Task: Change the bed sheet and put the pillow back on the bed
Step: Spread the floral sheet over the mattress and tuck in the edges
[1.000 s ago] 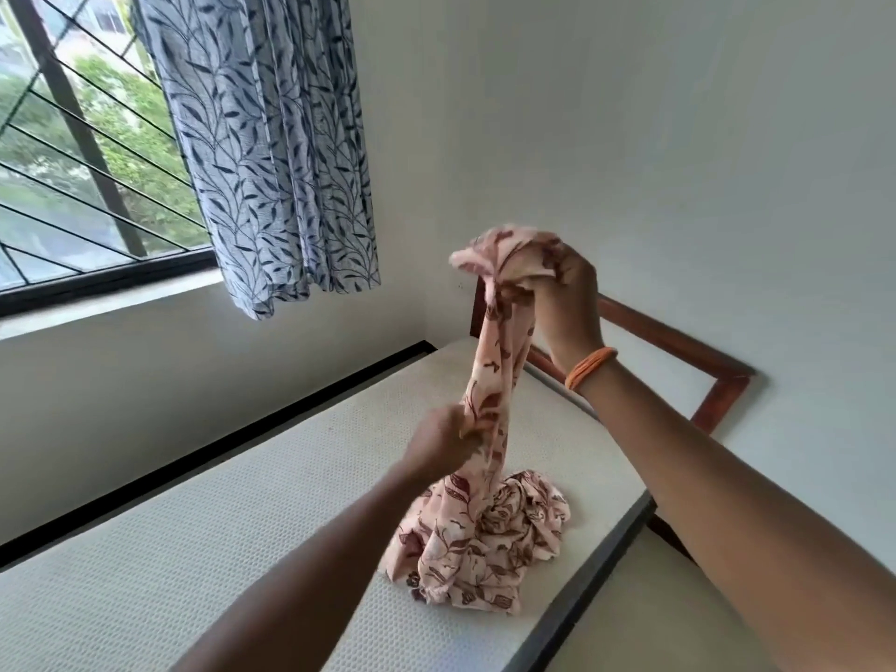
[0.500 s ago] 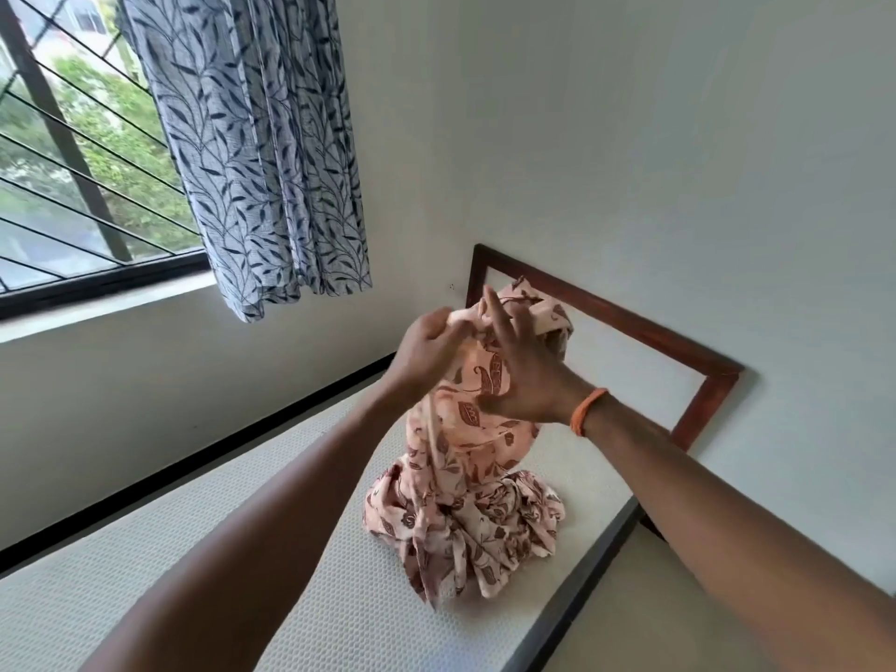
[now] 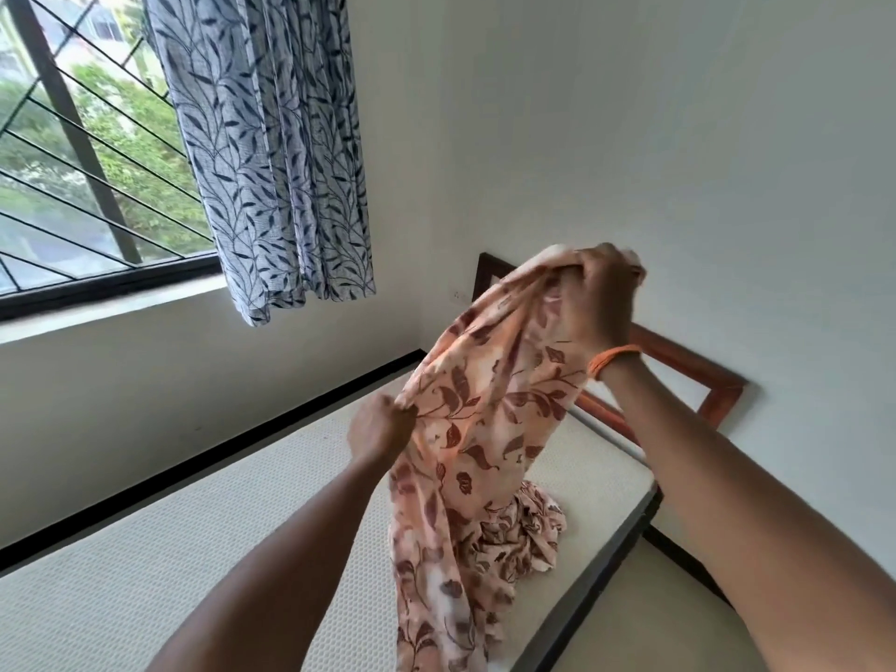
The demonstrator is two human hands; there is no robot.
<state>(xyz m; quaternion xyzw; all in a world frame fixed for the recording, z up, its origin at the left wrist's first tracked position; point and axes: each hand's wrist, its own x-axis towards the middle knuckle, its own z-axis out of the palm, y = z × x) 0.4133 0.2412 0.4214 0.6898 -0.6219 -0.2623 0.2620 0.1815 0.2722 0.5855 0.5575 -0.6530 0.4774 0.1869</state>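
Head view: both hands, left (image 3: 383, 429) and right (image 3: 599, 293), grip the floral sheet (image 3: 485, 429) above the mattress (image 3: 145, 574)

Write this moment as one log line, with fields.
phase: unfolding sheet | left hand: grips floral sheet edge | right hand: holds top | rest bunched on bare mattress

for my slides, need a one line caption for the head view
Both hands lift a floral bed sheet off the bare mattress: left hand pinching an edge, right hand gripping the top.
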